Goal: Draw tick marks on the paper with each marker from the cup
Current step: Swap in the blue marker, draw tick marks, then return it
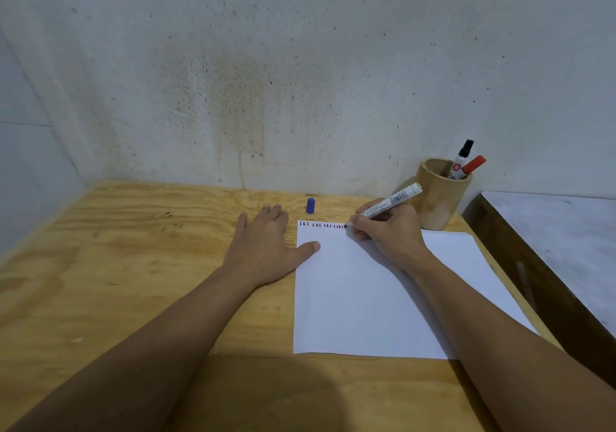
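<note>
A white sheet of paper [366,298] lies on the wooden table, with a row of several short blue and red marks [321,225] along its top edge. My right hand [390,231] grips an uncapped white marker [391,201], whose tip touches the paper at the right end of the row. My left hand [266,248] lies flat on the table, thumb pressing the paper's left edge. A blue cap [310,205] stands on the table behind the paper. A wooden cup [440,201] at the back right holds a black-capped marker [462,156] and a red-capped marker [473,165].
The plywood table [133,265] butts against a stained wall at the back. To the right, a dark-framed surface with a pale top [560,238] stands beside the table, close to the cup and the paper's right edge.
</note>
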